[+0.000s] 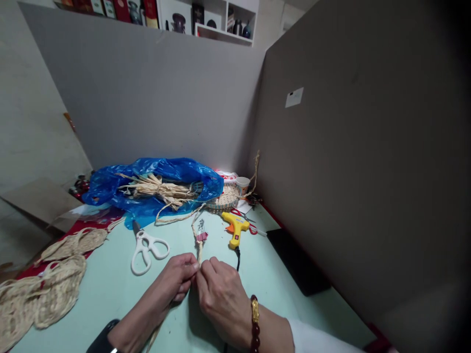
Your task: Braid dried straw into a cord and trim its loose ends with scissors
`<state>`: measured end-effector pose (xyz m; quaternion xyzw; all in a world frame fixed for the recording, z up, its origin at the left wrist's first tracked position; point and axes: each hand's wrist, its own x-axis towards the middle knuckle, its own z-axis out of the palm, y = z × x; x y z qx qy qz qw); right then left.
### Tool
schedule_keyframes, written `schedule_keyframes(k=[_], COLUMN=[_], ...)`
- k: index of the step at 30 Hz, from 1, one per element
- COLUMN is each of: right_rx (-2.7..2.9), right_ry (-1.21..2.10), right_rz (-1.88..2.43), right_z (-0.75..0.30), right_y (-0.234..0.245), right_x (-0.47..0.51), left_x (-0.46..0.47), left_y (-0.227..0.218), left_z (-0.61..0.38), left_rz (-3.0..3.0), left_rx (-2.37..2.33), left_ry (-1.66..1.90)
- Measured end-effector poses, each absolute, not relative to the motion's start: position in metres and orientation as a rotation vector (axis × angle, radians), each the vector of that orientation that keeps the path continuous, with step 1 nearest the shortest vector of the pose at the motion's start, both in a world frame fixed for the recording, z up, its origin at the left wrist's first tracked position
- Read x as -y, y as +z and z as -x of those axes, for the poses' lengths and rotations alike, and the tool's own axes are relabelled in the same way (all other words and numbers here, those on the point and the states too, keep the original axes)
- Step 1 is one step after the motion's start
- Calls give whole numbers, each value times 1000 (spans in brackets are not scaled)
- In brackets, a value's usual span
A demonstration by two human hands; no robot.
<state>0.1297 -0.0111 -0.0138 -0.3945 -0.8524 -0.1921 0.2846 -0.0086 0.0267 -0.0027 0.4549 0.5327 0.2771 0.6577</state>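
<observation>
From the head view, your two hands meet over the pale green desk [114, 306], working at a straw braid [200, 252]. Your left hand [182, 277] comes in from the lower left, its forearm slanting up and inward, thumb and forefinger clamped together on the near end of the braid while the other fingers curl beneath. Your right hand [222, 291] reaches in from the lower right, back turned up, knuckles bent and fingers folded inward against your left fingertips; what those fingers grip is hidden below the knuckles, so you cannot tell.

The braid lies at the middle of the desk, its long axis running almost straight away from you, from your fingertips to a pink clip [202, 237] fastened across it. Past the clip, a thin twisted cord [194, 228] bends away toward a blue plastic bag [176, 166] holding a bundle of straw [158, 189]. A loose strand [153, 338] trails toward you beside your left forearm. White-handled scissors [144, 250] lie to the left of the braid; a yellow glue gun [235, 228] lies to its right, nozzle pointing right.
</observation>
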Motion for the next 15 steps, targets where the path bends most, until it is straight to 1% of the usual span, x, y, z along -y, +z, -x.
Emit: schedule_keyframes(k=[7, 9, 13, 15], right_rx=[2329, 2350, 2349, 2336], right_ry=[-430, -300, 100, 212], right_rz=[1019, 1029, 1067, 1036], right_z=[-133, -140, -150, -151], right_y=[-11, -7, 1, 3], right_x=[11, 10, 5, 3], left_x=[-29, -30, -28, -26], left_y=[-9, -8, -5, -3], left_z=[14, 18, 24, 25], left_rz=[-1017, -1018, -1037, -1045], left_rx=[-1104, -1092, -1079, -1079], left_ry=[681, 688, 709, 720])
